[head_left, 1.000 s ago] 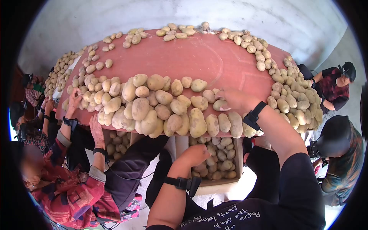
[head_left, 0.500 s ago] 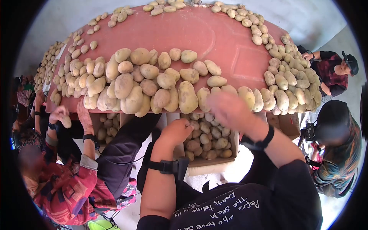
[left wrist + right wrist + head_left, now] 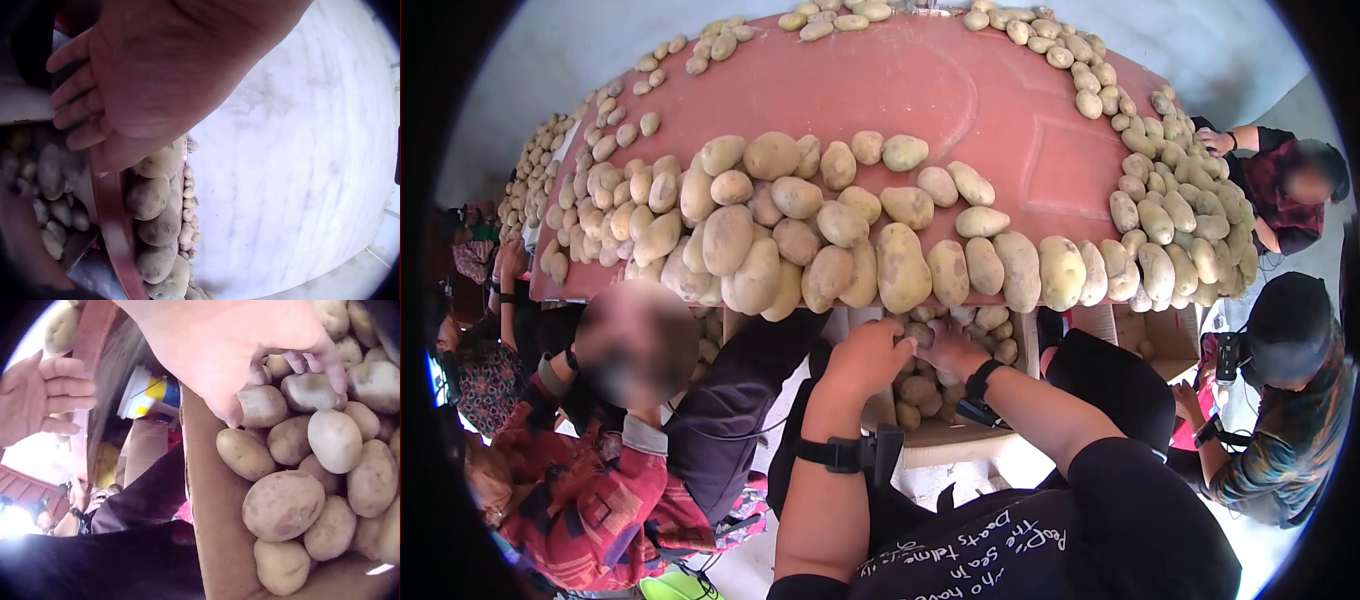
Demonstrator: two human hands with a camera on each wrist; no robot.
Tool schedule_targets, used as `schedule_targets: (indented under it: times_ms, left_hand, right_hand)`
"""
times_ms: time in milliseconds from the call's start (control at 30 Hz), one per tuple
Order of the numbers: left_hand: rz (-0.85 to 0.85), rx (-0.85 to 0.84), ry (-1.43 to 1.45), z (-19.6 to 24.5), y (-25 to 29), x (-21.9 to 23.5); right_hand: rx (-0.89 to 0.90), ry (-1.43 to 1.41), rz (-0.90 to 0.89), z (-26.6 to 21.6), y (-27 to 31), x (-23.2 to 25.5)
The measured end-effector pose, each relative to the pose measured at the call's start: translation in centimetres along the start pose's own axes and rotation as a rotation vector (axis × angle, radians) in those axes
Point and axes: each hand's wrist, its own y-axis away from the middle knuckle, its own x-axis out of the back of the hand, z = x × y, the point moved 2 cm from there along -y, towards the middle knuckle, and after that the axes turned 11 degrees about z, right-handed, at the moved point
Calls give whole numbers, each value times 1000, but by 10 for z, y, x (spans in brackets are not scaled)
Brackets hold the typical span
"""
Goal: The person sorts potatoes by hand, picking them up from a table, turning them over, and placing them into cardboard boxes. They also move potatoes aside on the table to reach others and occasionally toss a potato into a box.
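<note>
In the head view my left hand (image 3: 868,355) is beside the table's front edge, next to my right hand (image 3: 952,352). The left wrist view shows the left hand (image 3: 150,81) with its fingers extended and holding nothing. Seen from the right wrist, my right hand (image 3: 237,350) hangs over the cardboard box (image 3: 215,519), fingers spread and bent above potatoes (image 3: 259,406); any grip is not evident. Beyond the box wall, the left hand (image 3: 40,397) shows its palm. Large potatoes (image 3: 903,268) line the edge of the red table (image 3: 880,90).
Potatoes are heaped at the table's right (image 3: 1175,210) and left (image 3: 595,215). Another box (image 3: 1175,340) stands to the right below the table. A person in a red patterned top (image 3: 590,500) sits at left; others are at right (image 3: 1290,420) and far left.
My right hand has moved from the potatoes on the table down to the box below, beside my left hand. The left hand stays near the table edge. The person at left has leaned in.
</note>
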Motion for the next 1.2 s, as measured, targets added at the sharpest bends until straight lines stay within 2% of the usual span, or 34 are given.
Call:
schedule_targets:
  times_ms: [167, 200, 267, 367, 433, 533, 600, 633, 700, 767, 800, 833, 933, 967, 1033, 1100, 1200]
  left_hand:
    - [-66, -16, -1, 5, -2, -4]
    - [-63, -34, 0, 3, -4, -9]
    - [-74, -42, -19, 1, -5, -11]
    - [-144, -5, -35, -1, -5, -23]
    - [-152, -6, -3, 6, -1, -19]
    - [-100, -37, 34, 9, 3, -20]
    - [-110, -30, 42, 8, 2, -20]
    - [-115, -30, 43, 7, 3, -23]
    - [-99, -50, 34, 6, -1, -19]
    - [-88, -80, 53, 7, -1, -22]
    - [-43, -134, 90, 4, -1, -27]
    - [-100, -95, 46, 7, -2, -24]
    - [-103, -175, 57, -3, -5, -34]
    - [-159, -149, 56, 0, -6, -27]
    - [-150, -141, 44, -9, -6, -28]
    - [-92, -165, 67, -11, -4, -24]
    - [-113, -134, 68, -3, -1, -19]
  right_hand:
    - [-151, 26, -7, -2, -12, -17]
    - [-53, 91, -67, 9, -21, -29]
    - [63, 70, -63, 21, -23, -35]
    - [288, -139, -39, 25, -20, -14]
    - [225, -323, -44, 39, -26, -11]
    - [-107, -585, -68, 65, -46, -54]
    - [-103, -568, -77, 112, -66, -88]
    - [-96, -611, -56, 146, -79, -124]
    - [-49, -694, -60, 137, -105, -148]
    - [-4, -741, -122, 121, -101, -144]
    - [1, -754, -144, 120, -90, -136]
    - [-4, -764, -158, 122, -77, -126]
    - [74, -198, -131, 60, -18, -25]
    - [58, -168, -171, 46, -1, 0]
    - [-20, -467, -374, 42, 27, 28]
    - [71, -304, -571, 11, 63, 97]
    - [256, -522, -584, -5, 107, 159]
